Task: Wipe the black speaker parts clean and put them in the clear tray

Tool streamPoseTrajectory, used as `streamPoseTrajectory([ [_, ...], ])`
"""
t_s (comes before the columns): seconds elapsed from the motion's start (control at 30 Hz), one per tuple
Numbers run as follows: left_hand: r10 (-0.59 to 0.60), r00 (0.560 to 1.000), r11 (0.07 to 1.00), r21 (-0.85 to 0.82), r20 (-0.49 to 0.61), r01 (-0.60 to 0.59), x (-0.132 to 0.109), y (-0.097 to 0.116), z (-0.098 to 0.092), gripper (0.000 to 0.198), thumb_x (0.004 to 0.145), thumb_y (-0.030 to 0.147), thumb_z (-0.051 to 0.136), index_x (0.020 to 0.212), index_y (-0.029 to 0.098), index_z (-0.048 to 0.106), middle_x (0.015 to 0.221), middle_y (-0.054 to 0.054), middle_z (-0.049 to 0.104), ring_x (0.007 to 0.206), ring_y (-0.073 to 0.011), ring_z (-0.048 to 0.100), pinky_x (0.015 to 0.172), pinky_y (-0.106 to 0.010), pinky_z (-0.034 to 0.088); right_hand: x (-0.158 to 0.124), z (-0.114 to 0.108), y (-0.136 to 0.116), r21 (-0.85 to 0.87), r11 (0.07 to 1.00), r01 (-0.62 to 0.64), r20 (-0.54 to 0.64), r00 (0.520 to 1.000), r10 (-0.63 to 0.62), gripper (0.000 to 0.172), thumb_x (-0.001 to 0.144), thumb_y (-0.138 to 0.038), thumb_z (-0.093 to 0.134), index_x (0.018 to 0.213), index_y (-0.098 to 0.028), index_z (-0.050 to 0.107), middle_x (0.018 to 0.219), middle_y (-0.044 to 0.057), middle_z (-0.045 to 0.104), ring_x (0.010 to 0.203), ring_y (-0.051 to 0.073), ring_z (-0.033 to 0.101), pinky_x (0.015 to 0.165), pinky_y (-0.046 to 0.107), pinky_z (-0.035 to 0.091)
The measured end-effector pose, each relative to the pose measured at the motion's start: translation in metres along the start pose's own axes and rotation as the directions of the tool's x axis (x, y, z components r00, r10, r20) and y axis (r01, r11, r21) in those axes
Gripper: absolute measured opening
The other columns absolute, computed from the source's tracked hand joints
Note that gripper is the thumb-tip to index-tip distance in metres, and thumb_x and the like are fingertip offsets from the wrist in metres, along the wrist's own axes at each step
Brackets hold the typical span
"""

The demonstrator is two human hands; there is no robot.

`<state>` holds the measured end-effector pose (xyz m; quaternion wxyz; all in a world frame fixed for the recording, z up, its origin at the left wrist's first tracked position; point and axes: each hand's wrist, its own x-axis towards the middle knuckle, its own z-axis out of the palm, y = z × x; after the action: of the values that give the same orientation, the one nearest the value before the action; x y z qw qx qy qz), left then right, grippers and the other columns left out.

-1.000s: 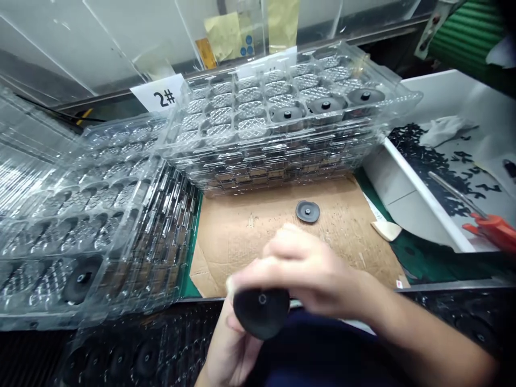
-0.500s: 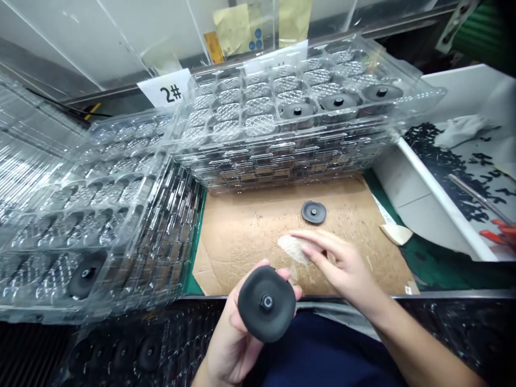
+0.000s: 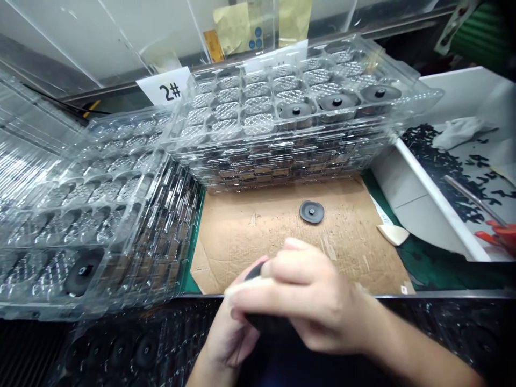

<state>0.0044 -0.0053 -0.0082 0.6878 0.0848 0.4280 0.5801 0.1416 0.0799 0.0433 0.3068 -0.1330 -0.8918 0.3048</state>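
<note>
My left hand (image 3: 229, 336) holds a black rounded disc (image 3: 253, 271) with a raised centre, low in front of my body. Most of the disc is hidden behind my right hand (image 3: 312, 295), which lies across it, blurred. A pale edge of a white pad (image 3: 252, 286), perhaps cloth, shows under the right fingers, pressed on the disc's face. Further back, a second black disc (image 3: 312, 212) lies on the cardboard sheet (image 3: 226, 236).
Clear plastic trays (image 3: 258, 124) stand stacked behind the cardboard, with several black discs in the front row. Another tray stack (image 3: 133, 188) rises at left. At right, a white bin (image 3: 435, 199) holds black scraps and an orange-handled tool (image 3: 500, 232). A cream wedge (image 3: 393, 234) lies beside it.
My right hand has moved left and down with the white pad, from above the cardboard onto the disc in my left hand. The disc on the cardboard stays put.
</note>
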Motion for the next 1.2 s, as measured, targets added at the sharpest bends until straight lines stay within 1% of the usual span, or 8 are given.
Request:
streamPoseTrajectory([
  [0.13, 0.136, 0.99, 0.989, -0.059, 0.026, -0.135, 0.004, 0.008, -0.002, 0.058, 0.052, 0.037, 0.081, 0.107, 0.028, 0.064, 0.113, -0.004, 0.066, 0.102, -0.0217, 0.061, 0.089, -0.026, 0.048, -0.018, 0.015, -0.011, -0.07, 0.978, -0.196, -0.203, 0.963, 0.178, 0.032, 0.083, -0.005, 0.045, 0.113, -0.006, 0.057, 0.074, 0.007, 0.063, 0.063, 0.015, 0.053, 0.062, 0.031, 0.041],
  [0.4, 0.312, 0.946, 0.949, -0.022, -0.083, -0.315, 0.006, 0.007, 0.007, 0.057, 0.053, 0.028, 0.082, 0.106, 0.028, 0.063, 0.111, -0.002, 0.067, 0.1, -0.0199, 0.063, 0.087, -0.024, 0.05, -0.029, 0.009, -0.003, 0.302, 0.834, -0.462, -0.337, 0.766, 0.547, 0.029, 0.087, -0.016, 0.052, 0.112, -0.029, 0.059, 0.107, 0.001, 0.064, 0.093, 0.017, 0.06, 0.073, 0.025, 0.05],
  [0.5, 0.351, 0.933, 0.936, 0.021, -0.082, -0.351, 0.004, 0.002, 0.008, 0.059, 0.057, 0.029, 0.08, 0.112, 0.027, 0.06, 0.113, -0.005, 0.066, 0.104, -0.0205, 0.061, 0.087, -0.023, 0.05, -0.015, 0.016, -0.007, 0.194, 0.935, -0.297, -0.418, 0.837, 0.352, 0.039, 0.086, -0.012, 0.052, 0.121, -0.027, 0.052, 0.109, 0.002, 0.064, 0.09, 0.017, 0.061, 0.073, 0.028, 0.05],
  [0.6, 0.389, 0.909, 0.921, 0.083, -0.147, -0.38, 0.003, 0.0, 0.004, 0.057, 0.058, 0.021, 0.08, 0.111, 0.028, 0.06, 0.115, -0.003, 0.065, 0.108, -0.0215, 0.059, 0.089, -0.025, 0.049, -0.006, 0.023, -0.008, 0.158, 0.96, -0.231, -0.247, 0.932, 0.265, 0.034, 0.087, -0.012, 0.049, 0.12, -0.019, 0.053, 0.092, 0.004, 0.068, 0.072, 0.015, 0.061, 0.064, 0.028, 0.049],
  [0.73, 0.413, 0.885, 0.91, 0.129, -0.216, -0.393, 0.002, 0.0, 0.002, 0.055, 0.058, 0.005, 0.076, 0.105, 0.031, 0.062, 0.115, 0.001, 0.066, 0.109, -0.0202, 0.058, 0.088, -0.023, 0.049, -0.008, 0.014, -0.009, 0.124, 0.886, -0.446, -0.063, 0.888, 0.455, 0.024, 0.088, -0.018, 0.05, 0.109, -0.021, 0.062, 0.073, 0.0, 0.065, 0.061, 0.013, 0.055, 0.059, 0.026, 0.045],
  [0.9, 0.435, 0.882, 0.9, 0.117, -0.181, -0.42, -0.002, 0.002, 0.01, 0.056, 0.058, 0.014, 0.079, 0.108, 0.032, 0.06, 0.114, 0.001, 0.066, 0.108, -0.0214, 0.059, 0.088, -0.027, 0.05, -0.002, 0.011, -0.018, 0.165, 0.953, -0.256, -0.294, 0.909, 0.295, 0.033, 0.086, -0.01, 0.048, 0.118, -0.017, 0.053, 0.091, 0.003, 0.067, 0.066, 0.012, 0.056, 0.061, 0.026, 0.045],
  [1.03, 0.457, 0.864, 0.889, 0.107, -0.21, -0.445, 0.0, 0.007, 0.004, 0.059, 0.055, 0.013, 0.08, 0.108, 0.031, 0.061, 0.113, 0.003, 0.066, 0.11, -0.0224, 0.058, 0.09, -0.026, 0.049, -0.008, 0.02, -0.005, 0.214, 0.94, -0.266, -0.156, 0.94, 0.302, 0.024, 0.087, -0.013, 0.049, 0.108, -0.017, 0.061, 0.074, 0.001, 0.065, 0.059, 0.011, 0.054, 0.058, 0.024, 0.045],
  [1.2, 0.458, 0.876, 0.888, 0.021, -0.152, -0.46, 0.002, 0.005, -0.003, 0.059, 0.055, 0.023, 0.082, 0.11, 0.026, 0.061, 0.111, -0.002, 0.067, 0.103, -0.024, 0.061, 0.089, -0.027, 0.049, -0.025, 0.007, 0.003, 0.161, 0.836, -0.524, -0.209, 0.81, 0.548, 0.029, 0.088, -0.016, 0.05, 0.115, -0.024, 0.058, 0.103, 0.001, 0.065, 0.089, 0.014, 0.058, 0.074, 0.024, 0.046],
])
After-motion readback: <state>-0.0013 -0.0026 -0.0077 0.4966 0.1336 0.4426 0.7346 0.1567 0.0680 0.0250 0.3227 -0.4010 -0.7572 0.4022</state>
